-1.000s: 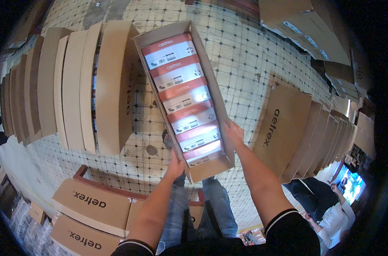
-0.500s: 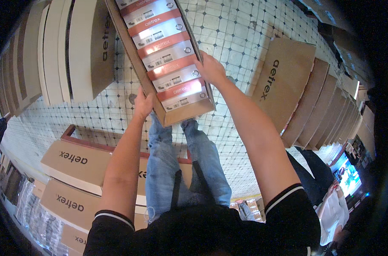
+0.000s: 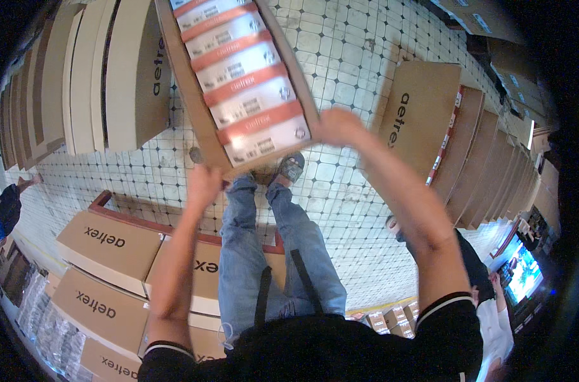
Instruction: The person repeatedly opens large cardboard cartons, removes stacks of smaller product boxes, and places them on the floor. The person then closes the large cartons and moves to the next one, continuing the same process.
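Observation:
A long open brown carton (image 3: 295, 67) hangs above the floor in front of me, angled away to the far left. Inside it stands a row of several white-and-orange shoe boxes (image 3: 264, 141), their ends turned up. My left hand (image 3: 204, 186) is closed on the carton's near left corner. At its near right corner my right hand (image 3: 340, 126) is wrapped round the edge, slightly blurred. The fingers of both hands are partly hidden by the carton and the grip. The carton's far end runs out of view.
Brown cartons (image 3: 136, 83) stand in a row at left, and more cartons (image 3: 423, 118) lean in a row at right. Beside my legs, closed cartons (image 3: 108, 239) rest near a red rail (image 3: 136, 215). A person (image 3: 493, 318) is at lower right, another person (image 3: 8, 210) at far left.
The carton looks larger and has tilted, its near right corner lifting. My right hand has moved right and toward me, my left hand slightly toward me. My foot now shows below the carton.

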A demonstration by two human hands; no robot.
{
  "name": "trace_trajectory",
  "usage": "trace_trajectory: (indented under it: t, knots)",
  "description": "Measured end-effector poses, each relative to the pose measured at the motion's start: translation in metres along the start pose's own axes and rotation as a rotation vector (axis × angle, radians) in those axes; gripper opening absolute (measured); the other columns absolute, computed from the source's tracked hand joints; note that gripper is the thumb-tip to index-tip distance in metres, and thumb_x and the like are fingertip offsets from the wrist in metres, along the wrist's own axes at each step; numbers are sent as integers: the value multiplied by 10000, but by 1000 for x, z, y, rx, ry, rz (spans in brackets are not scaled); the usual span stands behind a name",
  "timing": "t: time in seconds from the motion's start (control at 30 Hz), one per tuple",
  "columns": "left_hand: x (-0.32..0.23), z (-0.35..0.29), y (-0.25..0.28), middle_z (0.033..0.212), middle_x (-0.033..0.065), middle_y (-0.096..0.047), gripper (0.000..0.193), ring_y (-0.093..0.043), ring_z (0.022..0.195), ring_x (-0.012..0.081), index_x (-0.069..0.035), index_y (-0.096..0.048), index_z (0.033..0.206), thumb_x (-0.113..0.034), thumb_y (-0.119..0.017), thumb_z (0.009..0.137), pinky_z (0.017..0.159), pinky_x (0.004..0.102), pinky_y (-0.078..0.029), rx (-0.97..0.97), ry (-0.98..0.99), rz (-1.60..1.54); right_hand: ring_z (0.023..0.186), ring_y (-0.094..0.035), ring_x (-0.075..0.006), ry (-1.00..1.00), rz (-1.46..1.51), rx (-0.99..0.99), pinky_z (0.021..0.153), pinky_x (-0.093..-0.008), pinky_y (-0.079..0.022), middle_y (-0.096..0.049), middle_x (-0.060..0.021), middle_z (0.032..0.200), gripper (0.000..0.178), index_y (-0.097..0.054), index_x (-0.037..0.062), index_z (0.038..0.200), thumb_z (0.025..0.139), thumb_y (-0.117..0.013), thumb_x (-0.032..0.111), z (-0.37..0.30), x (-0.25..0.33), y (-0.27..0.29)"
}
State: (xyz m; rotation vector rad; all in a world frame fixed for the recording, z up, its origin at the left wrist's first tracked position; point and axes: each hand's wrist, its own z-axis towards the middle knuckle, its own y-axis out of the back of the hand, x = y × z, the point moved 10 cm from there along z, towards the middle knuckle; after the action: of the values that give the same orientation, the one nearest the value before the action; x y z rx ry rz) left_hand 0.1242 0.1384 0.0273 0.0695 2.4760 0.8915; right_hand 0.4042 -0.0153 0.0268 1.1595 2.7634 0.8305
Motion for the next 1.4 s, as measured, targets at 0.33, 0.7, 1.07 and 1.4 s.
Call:
trace_trajectory:
  t: [0.33, 0.7, 1.07, 1.4]
  knots:
    - [-147, 89, 290, 674, 71, -648, 284, -617, 551, 133, -28, -658, 804, -243, -494, 892, 540, 263, -527, -13, -48, -81, 512, -573, -134, 112, 228, 41, 497, -266, -495, -667, -71, 792, 241, -639, 81, 891, 915, -488, 267, 13, 103, 280]
    - [-118, 99, 322, 854, 164, -686, 306, -711, 701, 215, 78, -653, 985, -133, -450, 895, 609, 290, -608, 62, 14, -45, 465, -500, -72, 130, 125, 277, 457, -237, -421, -639, -16, 695, 331, -631, 107, 797, 925, -486, 375, 25, 154, 249]
    - [-97, 85, 252, 617, 196, -647, 405, -670, 600, 297, -3, -662, 641, -286, -480, 866, 626, 426, -527, -31, -288, 440, 953, -612, -247, 95, 274, -297, 808, -397, -512, -611, -93, 1070, 311, -672, 115, 1069, 821, -632, 298, 70, 128, 258]
    - [-57, -19, 29, 760, 280, -627, 183, -631, 757, 445, 56, -642, 849, -118, -585, 854, 680, 495, -483, -122, -136, 34, 1059, -639, -360, 5, -49, -351, 892, -470, -501, -676, -177, 1132, 489, -701, 53, 1079, 899, -448, 431, 69, 3, 152]
